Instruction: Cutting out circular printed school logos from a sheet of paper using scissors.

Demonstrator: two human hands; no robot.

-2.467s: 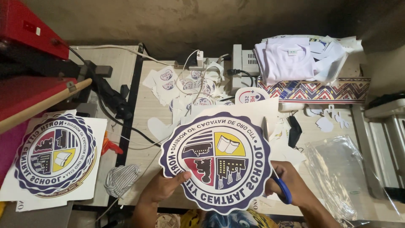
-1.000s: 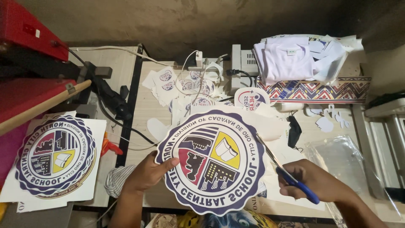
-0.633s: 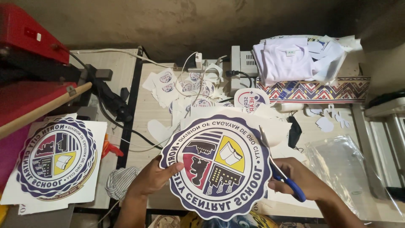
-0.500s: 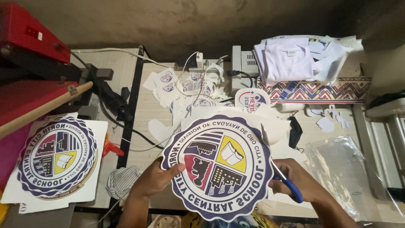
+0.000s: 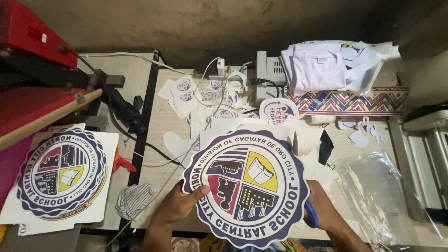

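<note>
Turned a little further since half a second ago, the large round printed emblem (image 5: 246, 186) now shows its yellow quarter nearer the top, and the right hand (image 5: 322, 212) has shifted only slightly at its right rim. One person works here with two hands: the left hand (image 5: 179, 205) pinches the emblem's left rim, thumb on the printed face and fingers behind, while the right hand is closed on blue-handled scissors (image 5: 311, 213), whose blades are hidden behind the sheet. The emblem is held above the near edge of the tabletop (image 5: 161, 121), at its middle. Two large emblems are in view: the held one and a second emblem (image 5: 61, 173), uncut on its white sheet, lying flat near the left end, unchanged. One smaller round sticker (image 5: 277, 109) stands near the middle, with a scatter of small cut-outs (image 5: 196, 91) toward the far edge, too many and overlapped to count. One folded white shirt (image 5: 315, 67) lies at the far right corner, one clear plastic bag (image 5: 380, 191) at the near right, its contents not discernible, and one red heat press (image 5: 32, 70) sits at the far left.
</note>
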